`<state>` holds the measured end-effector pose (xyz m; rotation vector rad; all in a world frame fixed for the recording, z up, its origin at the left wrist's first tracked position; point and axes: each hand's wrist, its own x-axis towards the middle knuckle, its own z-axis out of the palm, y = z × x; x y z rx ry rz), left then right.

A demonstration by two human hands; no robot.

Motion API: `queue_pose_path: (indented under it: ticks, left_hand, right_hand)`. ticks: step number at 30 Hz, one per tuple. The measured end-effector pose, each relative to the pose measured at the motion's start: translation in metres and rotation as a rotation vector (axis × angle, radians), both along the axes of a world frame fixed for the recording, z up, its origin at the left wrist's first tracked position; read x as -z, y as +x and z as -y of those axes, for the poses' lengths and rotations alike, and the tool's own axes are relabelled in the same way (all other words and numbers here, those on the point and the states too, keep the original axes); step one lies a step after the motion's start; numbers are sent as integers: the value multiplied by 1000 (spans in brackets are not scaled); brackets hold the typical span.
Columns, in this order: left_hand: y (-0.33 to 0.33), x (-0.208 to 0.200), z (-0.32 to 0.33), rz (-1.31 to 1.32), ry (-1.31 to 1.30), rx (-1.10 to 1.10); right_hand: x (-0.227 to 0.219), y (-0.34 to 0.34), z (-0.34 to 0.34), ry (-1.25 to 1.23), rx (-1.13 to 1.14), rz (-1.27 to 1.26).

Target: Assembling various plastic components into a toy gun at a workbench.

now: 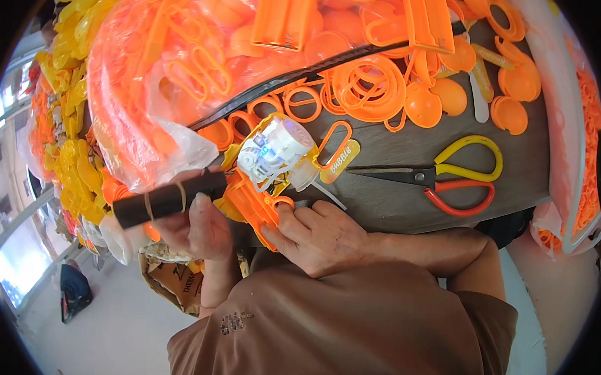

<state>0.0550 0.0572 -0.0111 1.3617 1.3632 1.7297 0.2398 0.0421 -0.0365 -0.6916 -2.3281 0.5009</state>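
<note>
My left hand is closed round a black electric screwdriver with a tan rubber band about its barrel. Its thin tip points right, at the toy. My right hand grips the lower end of an orange plastic toy housing, thumb and fingers pressed on it. Against the housing's upper end sits a white motor unit, with a bluish light glowing inside. A clear plastic piece is beside it. Whether the tip touches a screw is hidden. To the right lie scissors with one yellow and one red handle loop.
A large clear bag of orange parts covers the table's far side. Loose orange rings and round caps lie before it. Yellow parts are heaped at left. A white-rimmed container of orange pieces stands at right.
</note>
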Motion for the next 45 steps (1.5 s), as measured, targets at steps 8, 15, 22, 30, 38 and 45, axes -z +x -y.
queue_pose_path:
  ticks: [8, 15, 22, 30, 38, 45]
  left_hand:
    - [-50, -44, 14, 553, -399, 376]
    - [-92, -39, 59, -20, -787, 320]
    - [-79, -38, 54, -913, -541, -8]
    - [-39, -39, 42, -807, -4, 198]
    - [-31, -13, 28, -897, -129, 373]
    - [-37, 10, 37, -885, -53, 360]
  right_hand:
    - [2, 0, 6, 40, -5, 19]
    - [-9, -8, 10, -26, -36, 63]
    - [-56, 5, -22, -65, -104, -13]
    - [-112, -2, -171, 32, 118, 204]
    - [-119, -82, -311, 186, 243, 579]
    - [-120, -180, -326, 310, 68, 420]
